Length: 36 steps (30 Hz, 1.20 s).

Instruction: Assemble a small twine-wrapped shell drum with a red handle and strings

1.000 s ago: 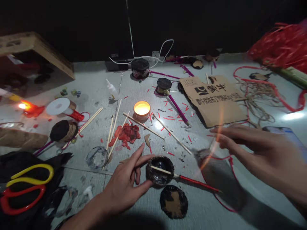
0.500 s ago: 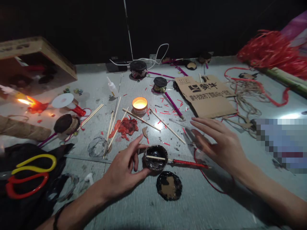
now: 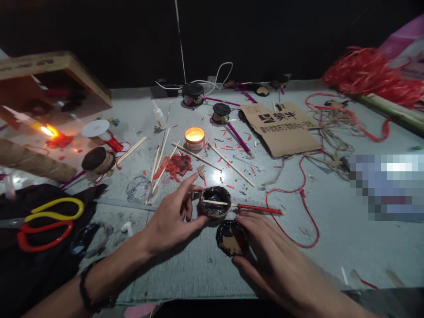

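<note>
A small round black cup (image 3: 216,211) stands on the table with a pale stick across its opening. The stick's red-wrapped handle (image 3: 260,209) extends to the right. My left hand (image 3: 177,216) holds the cup at its left side, thumb and fingers against the wall. A black disc with a brown cardboard patch (image 3: 229,240) lies just in front of the cup. My right hand (image 3: 270,251) is at the disc's right edge, fingers spread around it and partly covering it. A red cord (image 3: 311,243) loops beyond the handle.
A lit candle (image 3: 194,138) stands behind loose sticks and red wax (image 3: 179,164). At the left a flame (image 3: 49,130) burns near a cardboard box (image 3: 89,84); scissors (image 3: 49,238) lie closer. Flat cardboard (image 3: 281,132) lies back right.
My right hand has moved down and left from above the handle to the black disc. My left hand stays at the cup. The camera view has shifted slightly.
</note>
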Motion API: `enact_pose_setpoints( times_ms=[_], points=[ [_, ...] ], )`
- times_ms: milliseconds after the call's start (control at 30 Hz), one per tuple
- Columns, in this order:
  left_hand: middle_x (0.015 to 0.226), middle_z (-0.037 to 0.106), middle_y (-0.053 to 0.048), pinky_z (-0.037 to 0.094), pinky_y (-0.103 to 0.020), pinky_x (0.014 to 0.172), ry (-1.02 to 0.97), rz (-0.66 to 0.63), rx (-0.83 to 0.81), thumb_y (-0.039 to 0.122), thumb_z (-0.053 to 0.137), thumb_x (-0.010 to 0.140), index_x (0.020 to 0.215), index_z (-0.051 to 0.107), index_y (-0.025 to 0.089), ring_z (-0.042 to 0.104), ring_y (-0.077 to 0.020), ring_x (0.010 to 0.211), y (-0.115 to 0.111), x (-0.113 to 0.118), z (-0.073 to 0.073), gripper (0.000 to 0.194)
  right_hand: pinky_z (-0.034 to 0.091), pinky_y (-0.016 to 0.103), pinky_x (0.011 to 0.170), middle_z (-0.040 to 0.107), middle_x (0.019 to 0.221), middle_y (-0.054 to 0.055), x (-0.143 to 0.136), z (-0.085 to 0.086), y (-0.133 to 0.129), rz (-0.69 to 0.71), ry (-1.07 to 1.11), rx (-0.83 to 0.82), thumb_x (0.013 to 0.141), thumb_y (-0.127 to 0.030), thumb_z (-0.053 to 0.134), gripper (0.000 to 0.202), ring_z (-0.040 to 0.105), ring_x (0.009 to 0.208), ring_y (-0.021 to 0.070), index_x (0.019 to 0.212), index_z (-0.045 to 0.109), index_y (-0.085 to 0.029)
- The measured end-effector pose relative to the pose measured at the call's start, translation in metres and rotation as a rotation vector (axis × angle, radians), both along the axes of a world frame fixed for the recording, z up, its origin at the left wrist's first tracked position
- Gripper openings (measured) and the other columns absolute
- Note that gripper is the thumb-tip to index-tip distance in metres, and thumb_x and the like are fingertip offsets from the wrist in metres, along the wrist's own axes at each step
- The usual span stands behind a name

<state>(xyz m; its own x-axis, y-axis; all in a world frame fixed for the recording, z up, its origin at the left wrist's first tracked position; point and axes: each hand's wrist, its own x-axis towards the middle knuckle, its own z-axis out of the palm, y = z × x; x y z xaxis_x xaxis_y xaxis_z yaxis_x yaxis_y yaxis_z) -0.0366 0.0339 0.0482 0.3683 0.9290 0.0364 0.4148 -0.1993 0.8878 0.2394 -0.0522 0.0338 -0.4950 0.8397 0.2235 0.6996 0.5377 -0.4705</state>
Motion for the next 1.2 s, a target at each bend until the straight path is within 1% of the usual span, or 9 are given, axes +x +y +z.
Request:
enact_pose_setpoints(
  times_ms=[133,367,467,533,600,767,900,1033,1200],
  points=[
    [0.132,0.074,-0.013,0.050,-0.026,0.056,-0.007,-0.009,0.019,0.027,0.082,0.087,0.166,0.039,0.025,0.057,-0.0089,0.061,0.000,0.000,0.001,0.090,0.068,0.052,0.100,0.070,0.144,0.019,0.002,0.007,-0.007,-0.024,0.089,-0.002,0.103,-0.030,0.063,0.067,0.075,0.127,0.0323,0.162,0.033,-0.024],
    [0.135,0.069,-0.010,0.055,-0.026,0.063,0.035,-0.033,0.064,0.026,0.083,0.088,0.168,0.033,0.029,0.060,-0.0100,0.070,-0.001,-0.001,0.003,0.094,0.072,0.045,0.077,0.077,0.132,0.014,0.024,0.050,-0.006,-0.232,0.174,0.162,0.097,-0.036,0.072,0.073,0.082,0.099,0.0313,0.163,0.042,-0.027],
    [0.139,0.064,-0.010,0.060,-0.029,0.072,0.042,-0.015,0.272,0.027,0.089,0.086,0.165,0.040,0.031,0.064,-0.0154,0.088,-0.004,-0.004,0.006,0.093,0.071,0.046,0.072,0.076,0.137,0.014,0.027,0.066,-0.004,-0.251,0.117,0.259,0.098,-0.041,0.072,0.079,0.081,0.098,0.0340,0.168,0.039,-0.031],
    [0.139,0.064,-0.011,0.060,-0.029,0.073,-0.023,-0.053,0.458,0.029,0.091,0.087,0.163,0.043,0.031,0.066,-0.0187,0.097,-0.007,-0.005,0.008,0.091,0.071,0.047,0.077,0.076,0.138,0.013,0.022,0.071,-0.002,-0.208,0.104,0.268,0.098,-0.041,0.073,0.079,0.081,0.100,0.0340,0.169,0.039,-0.033],
    [0.140,0.066,-0.013,0.061,-0.028,0.071,-0.120,-0.151,0.549,0.030,0.091,0.089,0.167,0.039,0.032,0.068,-0.0196,0.099,-0.011,-0.005,0.009,0.093,0.071,0.046,0.088,0.075,0.139,0.012,0.014,0.071,0.001,-0.141,0.137,0.235,0.099,-0.038,0.074,0.077,0.080,0.107,0.0324,0.167,0.039,-0.033],
    [0.147,0.069,-0.016,0.060,-0.025,0.068,-0.239,-0.296,0.443,0.030,0.089,0.092,0.172,0.029,0.034,0.073,-0.0206,0.101,-0.020,-0.005,0.011,0.100,0.065,0.045,0.105,0.072,0.143,0.012,-0.004,0.057,0.011,-0.044,0.242,0.085,0.097,-0.038,0.081,0.082,0.076,0.121,0.0290,0.167,0.037,-0.032],
    [0.141,0.076,-0.014,0.061,-0.028,0.074,-0.273,-0.277,0.378,0.027,0.090,0.092,0.170,0.034,0.034,0.076,-0.0210,0.100,-0.023,-0.006,0.011,0.096,0.065,0.042,0.105,0.071,0.140,0.010,-0.011,0.049,0.017,-0.029,0.442,-0.068,0.092,-0.044,0.088,0.081,0.075,0.120,0.0267,0.160,0.046,-0.036],
    [0.138,0.078,-0.011,0.061,-0.028,0.077,-0.307,-0.248,0.345,0.036,0.090,0.092,0.168,0.037,0.036,0.078,-0.0235,0.109,-0.029,-0.004,0.010,0.092,0.061,0.038,0.112,0.070,0.141,0.007,-0.016,0.042,0.021,0.044,0.710,-0.213,0.086,-0.048,0.093,0.079,0.073,0.129,0.0257,0.153,0.053,-0.039],
    [0.132,0.080,-0.006,0.064,-0.027,0.077,-0.250,-0.183,0.387,0.043,0.086,0.095,0.169,0.035,0.040,0.079,-0.0235,0.113,-0.039,0.000,0.010,0.089,0.058,0.049,0.118,0.069,0.141,0.010,-0.022,0.041,0.025,0.143,0.820,-0.216,0.086,-0.047,0.092,0.073,0.070,0.135,0.0299,0.149,0.057,-0.037]
  ],
)
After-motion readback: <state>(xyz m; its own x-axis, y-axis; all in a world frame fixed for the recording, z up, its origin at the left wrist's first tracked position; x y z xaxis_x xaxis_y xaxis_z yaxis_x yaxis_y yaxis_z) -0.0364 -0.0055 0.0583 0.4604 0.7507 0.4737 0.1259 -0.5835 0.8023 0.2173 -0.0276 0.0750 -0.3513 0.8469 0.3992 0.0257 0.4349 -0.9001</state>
